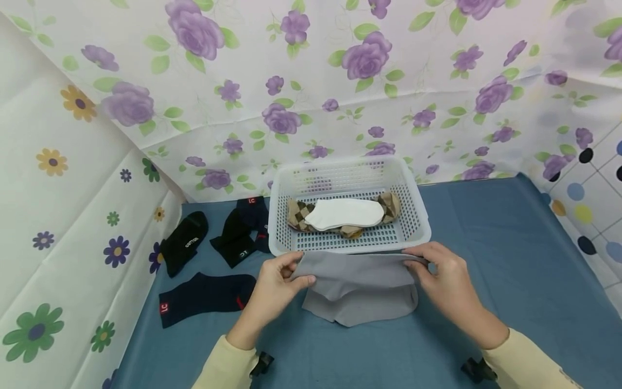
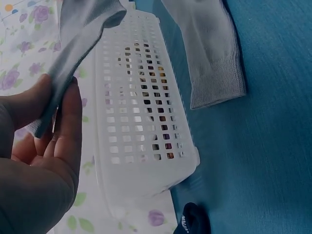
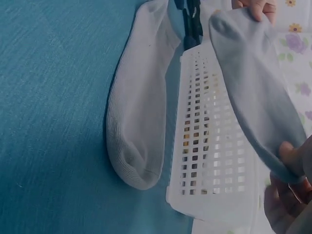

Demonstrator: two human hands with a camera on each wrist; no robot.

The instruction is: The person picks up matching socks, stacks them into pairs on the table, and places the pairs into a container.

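Note:
My left hand (image 1: 274,292) pinches one end of a grey sock (image 1: 359,268) between thumb and fingers, and my right hand (image 1: 447,281) pinches the other end. The sock hangs stretched sideways between them, raised off the table in front of the basket. A second grey sock (image 1: 366,309) lies flat below, partly covered by the held one in the head view. The right wrist view shows this lying sock (image 3: 139,97) whole except its far tip, apart from the held sock (image 3: 258,87). In the left wrist view, the cuff of the lying sock (image 2: 217,83) shows.
Behind the hands stands a white plastic basket (image 1: 420,227) holding a white sock (image 1: 345,213) on checkered brown socks (image 1: 389,205). To the left lie a navy sock (image 1: 204,294), a black sock (image 1: 184,240) and more dark socks (image 1: 235,237). Blue cloth (image 1: 525,270) covers the table; flowered sheets hang around.

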